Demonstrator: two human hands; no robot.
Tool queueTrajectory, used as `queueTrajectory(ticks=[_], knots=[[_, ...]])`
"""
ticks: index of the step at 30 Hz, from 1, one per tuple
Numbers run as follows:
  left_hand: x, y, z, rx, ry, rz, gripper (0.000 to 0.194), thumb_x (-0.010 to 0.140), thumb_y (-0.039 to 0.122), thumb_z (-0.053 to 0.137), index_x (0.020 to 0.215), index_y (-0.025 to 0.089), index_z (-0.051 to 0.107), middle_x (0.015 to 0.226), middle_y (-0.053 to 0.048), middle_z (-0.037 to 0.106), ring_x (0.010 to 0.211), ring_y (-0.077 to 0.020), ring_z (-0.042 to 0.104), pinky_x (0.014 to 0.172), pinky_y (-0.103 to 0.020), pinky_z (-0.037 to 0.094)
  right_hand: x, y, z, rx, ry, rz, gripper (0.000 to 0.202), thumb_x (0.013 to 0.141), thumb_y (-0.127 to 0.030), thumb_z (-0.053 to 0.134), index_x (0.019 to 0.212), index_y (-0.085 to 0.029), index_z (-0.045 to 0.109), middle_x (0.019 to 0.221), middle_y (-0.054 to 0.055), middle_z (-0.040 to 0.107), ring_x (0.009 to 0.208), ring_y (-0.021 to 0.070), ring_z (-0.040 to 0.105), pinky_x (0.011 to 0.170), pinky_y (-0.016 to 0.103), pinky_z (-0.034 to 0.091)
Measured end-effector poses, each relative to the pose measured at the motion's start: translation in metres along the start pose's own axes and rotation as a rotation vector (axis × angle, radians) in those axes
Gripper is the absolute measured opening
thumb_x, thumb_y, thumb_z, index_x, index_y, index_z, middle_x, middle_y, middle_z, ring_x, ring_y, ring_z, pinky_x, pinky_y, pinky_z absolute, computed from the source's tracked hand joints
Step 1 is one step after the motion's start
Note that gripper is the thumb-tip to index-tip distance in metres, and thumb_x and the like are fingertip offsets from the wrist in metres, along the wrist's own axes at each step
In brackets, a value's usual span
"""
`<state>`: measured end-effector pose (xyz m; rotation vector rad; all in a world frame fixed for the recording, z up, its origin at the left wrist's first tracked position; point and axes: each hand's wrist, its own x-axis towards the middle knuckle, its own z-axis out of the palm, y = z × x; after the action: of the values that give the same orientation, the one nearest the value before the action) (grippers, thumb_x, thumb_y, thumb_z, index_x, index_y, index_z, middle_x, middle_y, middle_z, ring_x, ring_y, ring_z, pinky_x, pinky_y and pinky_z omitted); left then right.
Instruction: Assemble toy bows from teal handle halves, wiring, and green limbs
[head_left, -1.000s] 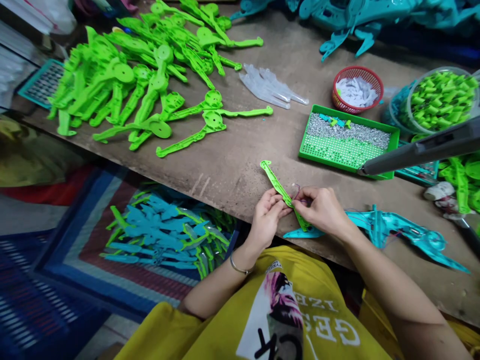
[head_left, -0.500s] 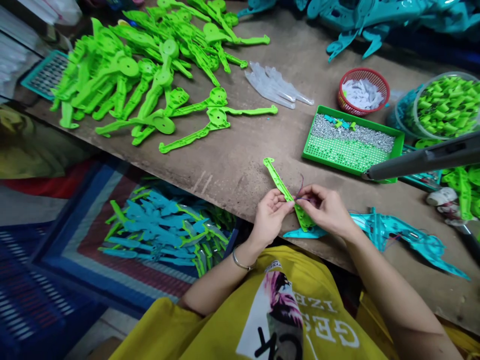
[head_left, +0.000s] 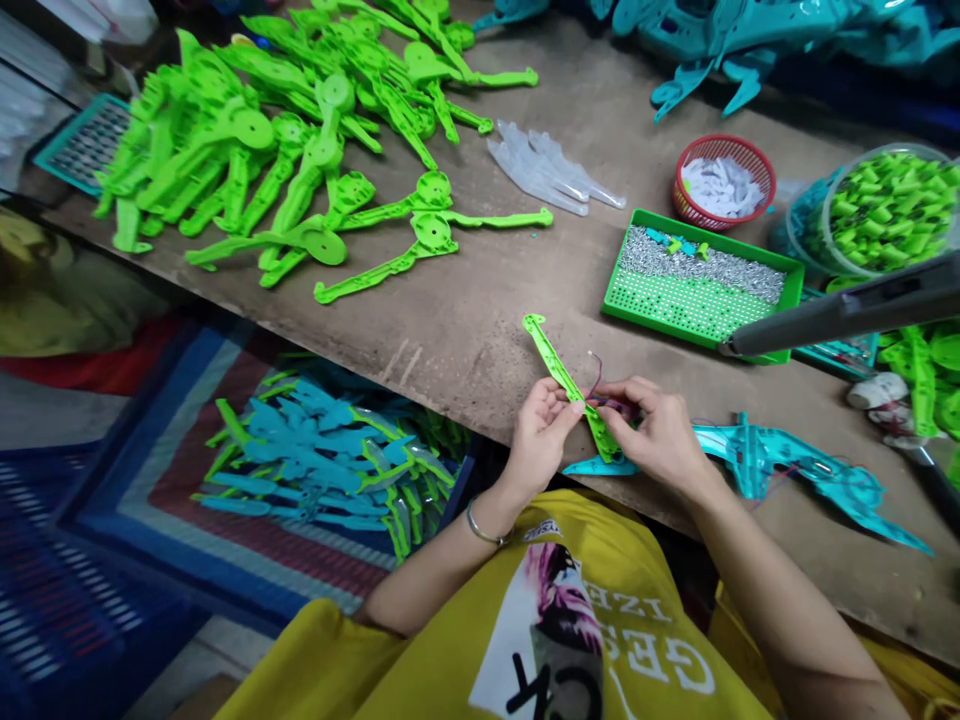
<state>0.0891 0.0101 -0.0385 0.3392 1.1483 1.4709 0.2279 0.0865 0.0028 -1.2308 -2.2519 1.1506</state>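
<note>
Lime-green narrow plastic part (head_left: 553,358), ribbed inner side showing, slanted at the near edge of the brown desk (head_left: 450,340). Just beyond: long turquoise plastic piece (head_left: 750,455), partly hidden by the right hand (head_left: 651,428). Left hand (head_left: 541,425): grip pinching the lime-green part near its middle, thumb against fingers. Right hand: grip closed, apparently pinching slender purplish wire (head_left: 599,370), with one end curling up free; exact contact partly covered by the fingers. Likely faults, by judgement: escape of the wire, caused by its springy curl; detachment or breakage, from too hard a tug; twisting of the part, from so narrow a hold; displacement of the turquoise piece over the edge, from a bump by the right hand.
</note>
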Motion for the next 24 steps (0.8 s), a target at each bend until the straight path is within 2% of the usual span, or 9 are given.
queueTrajectory(ticks=[4, 9, 12, 17, 19, 21, 24], knots=[[0.001, 0.002, -0.004, -0.029, -0.069, -0.018, 0.047, 0.075, 0.030, 0.084, 0.113, 0.020, 0.056, 0.108, -0.005, 0.072, 0.105, -0.0169, 0.068, 0.103, -0.032, 0.048, -0.005, -0.005, 0.003, -0.032, 0.028, -0.018, 0.023, 0.090, -0.022, 0.059, 0.102, -0.017, 0.077, 0.079, 0.005, 0.070, 0.073, 0.0170, 0.064, 0.070, 0.030, 0.048], [0.002, -0.001, -0.004, 0.016, -0.033, 0.003, 0.042, 0.078, 0.028, 0.081, 0.111, 0.018, 0.057, 0.107, -0.007, 0.073, 0.107, -0.0188, 0.069, 0.103, -0.034, 0.049, -0.016, -0.008, 0.013, -0.150, 0.074, -0.120, 0.027, 0.095, -0.023, 0.054, 0.111, -0.018, 0.075, 0.083, 0.007, 0.069, 0.079, 0.0208, 0.063, 0.074, 0.034, 0.049], [0.002, -0.003, -0.004, 0.008, -0.030, 0.000, 0.039, 0.078, 0.029, 0.081, 0.105, 0.019, 0.055, 0.103, -0.007, 0.073, 0.102, -0.0194, 0.071, 0.100, -0.036, 0.051, -0.024, -0.012, 0.020, -0.323, 0.059, -0.177, 0.033, 0.096, -0.024, 0.050, 0.122, -0.017, 0.071, 0.087, 0.009, 0.068, 0.083, 0.0233, 0.060, 0.075, 0.037, 0.047], [0.003, -0.005, -0.005, -0.022, -0.038, -0.026, 0.039, 0.077, 0.030, 0.081, 0.100, 0.020, 0.051, 0.101, -0.006, 0.072, 0.101, -0.0199, 0.072, 0.100, -0.037, 0.052, -0.034, -0.021, 0.028, -0.645, -0.036, -0.196, 0.046, 0.094, -0.020, 0.049, 0.138, -0.010, 0.059, 0.097, 0.014, 0.066, 0.085, 0.0276, 0.053, 0.072, 0.042, 0.041], [0.004, -0.004, -0.005, -0.024, -0.035, -0.032, 0.038, 0.077, 0.030, 0.081, 0.099, 0.020, 0.051, 0.101, -0.005, 0.072, 0.100, -0.0195, 0.072, 0.100, -0.037, 0.051, -0.033, -0.023, 0.023, -0.639, -0.075, -0.191, 0.048, 0.094, -0.021, 0.049, 0.139, -0.009, 0.058, 0.100, 0.015, 0.066, 0.087, 0.0283, 0.053, 0.074, 0.042, 0.042], [0.005, -0.003, -0.005, -0.021, -0.031, -0.033, 0.038, 0.077, 0.028, 0.081, 0.099, 0.020, 0.052, 0.100, -0.005, 0.072, 0.099, -0.0180, 0.071, 0.100, -0.035, 0.051, -0.026, -0.022, 0.013, -0.538, -0.105, -0.181, 0.043, 0.094, -0.022, 0.049, 0.134, -0.011, 0.062, 0.100, 0.015, 0.065, 0.090, 0.0279, 0.056, 0.077, 0.042, 0.045], [0.005, -0.003, -0.004, -0.033, -0.023, -0.022, 0.038, 0.074, 0.025, 0.082, 0.099, 0.020, 0.053, 0.096, -0.002, 0.071, 0.091, -0.0139, 0.069, 0.093, -0.029, 0.051, -0.004, -0.021, -0.004, -0.343, -0.059, -0.180, 0.032, 0.097, -0.022, 0.049, 0.118, -0.015, 0.071, 0.096, 0.012, 0.067, 0.090, 0.0249, 0.062, 0.081, 0.039, 0.049]])
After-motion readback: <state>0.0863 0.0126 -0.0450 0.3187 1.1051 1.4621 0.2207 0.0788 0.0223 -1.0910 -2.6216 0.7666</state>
